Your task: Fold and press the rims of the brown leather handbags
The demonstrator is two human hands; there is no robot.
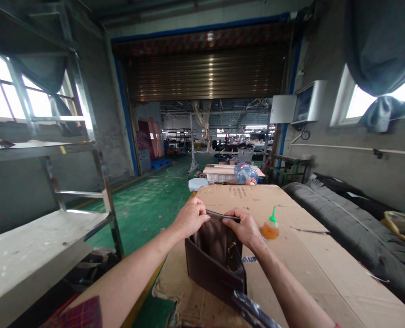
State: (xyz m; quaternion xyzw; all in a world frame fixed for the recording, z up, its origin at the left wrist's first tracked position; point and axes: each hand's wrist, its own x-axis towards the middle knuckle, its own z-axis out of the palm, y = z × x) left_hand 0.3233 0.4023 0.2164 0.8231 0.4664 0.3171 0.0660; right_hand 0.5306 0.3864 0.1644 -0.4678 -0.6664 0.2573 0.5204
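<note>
Nearest my camera: one plaid sleeve [86,314], lower left, and one dark strap [253,307] in clear film, running off the bottom edge; whether it joins the bag, I cannot tell. Item: brown bag [211,275], standing mouth upward on the near part of the cardboard [311,262], between the two forearms. Left hand [189,216]: thumb and fingers pinching the far rim near its left end. Right hand [246,228]: likewise pinching that rim toward its right end. Gold-coloured fitting [231,248], one, inside the bag at right. Squeeze bottle [270,228], orange contents, green nozzle, upright just beyond the right hand. Further off I list: blue water jug [246,172], past the far end of the cardboard; grey roll [328,223], along the right; metal rack [103,182], left; roller shutter [202,75], partly raised, behind all.
</note>
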